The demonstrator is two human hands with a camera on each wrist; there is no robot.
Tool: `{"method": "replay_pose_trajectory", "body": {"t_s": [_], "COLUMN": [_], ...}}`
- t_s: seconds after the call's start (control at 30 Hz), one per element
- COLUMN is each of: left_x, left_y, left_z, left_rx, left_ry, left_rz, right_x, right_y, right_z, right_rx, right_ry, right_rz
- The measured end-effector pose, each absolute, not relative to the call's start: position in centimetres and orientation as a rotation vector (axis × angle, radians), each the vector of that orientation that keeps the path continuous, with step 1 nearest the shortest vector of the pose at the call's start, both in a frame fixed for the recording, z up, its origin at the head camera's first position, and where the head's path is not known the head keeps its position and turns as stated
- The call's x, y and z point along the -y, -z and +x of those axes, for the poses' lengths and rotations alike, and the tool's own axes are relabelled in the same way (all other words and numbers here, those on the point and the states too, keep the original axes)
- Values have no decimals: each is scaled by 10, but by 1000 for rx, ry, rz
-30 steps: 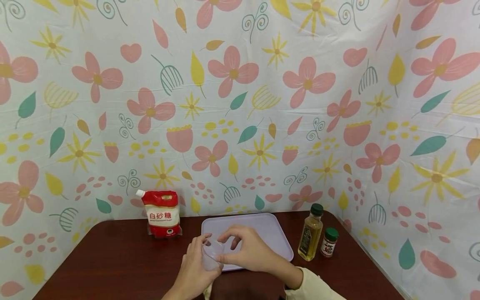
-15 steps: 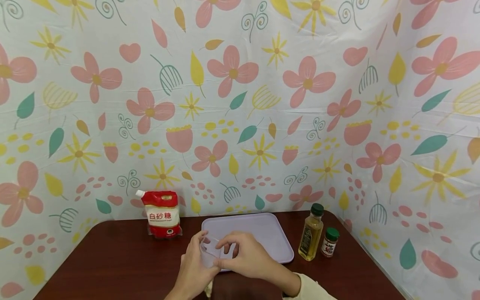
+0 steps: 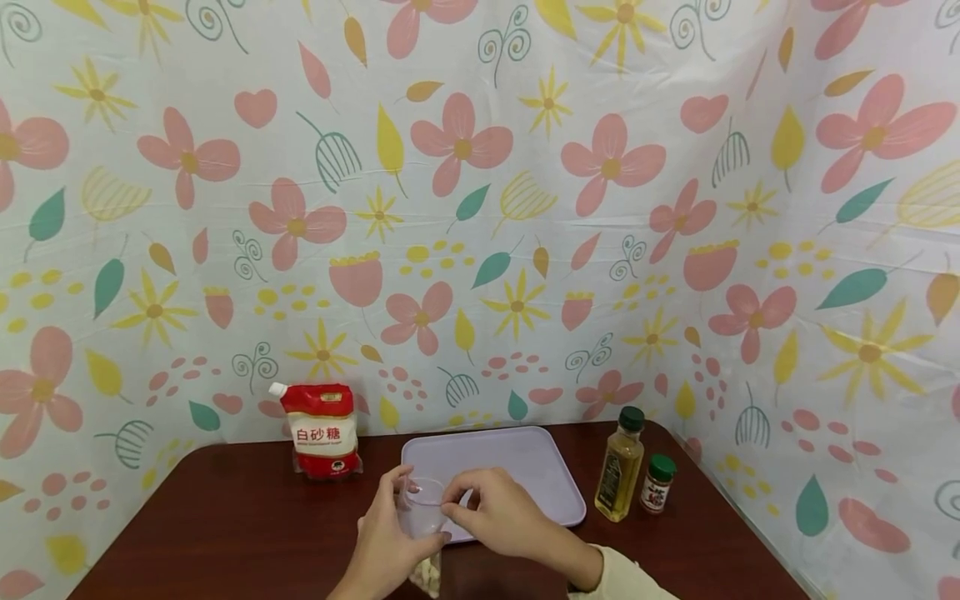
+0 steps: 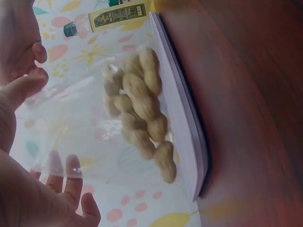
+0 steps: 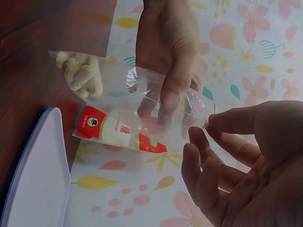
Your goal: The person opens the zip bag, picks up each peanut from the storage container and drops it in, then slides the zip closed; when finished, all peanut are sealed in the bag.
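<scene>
A clear plastic bag point(image 3: 422, 521) hangs between my hands, its mouth spread into a round opening at the top. Peanuts in their shells point(image 4: 142, 101) fill its bottom end; below the left hand they show only partly in the head view point(image 3: 427, 575). My left hand point(image 3: 384, 533) holds the bag from the left side, thumb and fingers on either side of it. With thumb and fingertip, my right hand point(image 3: 498, 512) pinches the bag's edge at the mouth; in the right wrist view this right hand point(image 5: 246, 161) has its other fingers loosely curled.
Behind the hands lies a pale purple tray point(image 3: 525, 458) on the dark brown table point(image 3: 225, 517). A red and white sugar pouch point(image 3: 322, 433) stands at the back left. To the right stand an oil bottle point(image 3: 621, 467) and a small green-lidded jar point(image 3: 657, 483).
The bag's mouth has become rounder and wider. My right fingers have shifted to its right edge, and more peanuts show below the left hand. The head view has moved slightly.
</scene>
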State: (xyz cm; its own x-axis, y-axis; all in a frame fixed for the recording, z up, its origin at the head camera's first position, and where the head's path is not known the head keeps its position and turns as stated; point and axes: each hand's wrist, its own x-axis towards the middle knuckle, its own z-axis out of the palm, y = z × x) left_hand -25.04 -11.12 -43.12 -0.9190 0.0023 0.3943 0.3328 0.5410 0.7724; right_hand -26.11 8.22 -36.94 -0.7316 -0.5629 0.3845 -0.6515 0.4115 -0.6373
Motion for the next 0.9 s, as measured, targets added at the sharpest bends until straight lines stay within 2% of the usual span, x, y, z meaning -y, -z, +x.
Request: {"method": "replay_pose_trajectory", "body": {"t_s": [0.4,0.9], "left_x": [127,126], "left_y": [429,425], "left_z": [-247,-245], "left_rx": [2312,2032], "left_ry": [1733,1803], "left_rz": [-443,-395], "right_x": [-97,-110], "right_y": [371,375], "right_z": [-264,-271], "right_rx": [2549,2443], "right_ry": [-1274,-1211], "right_rz": [1078,1053]}}
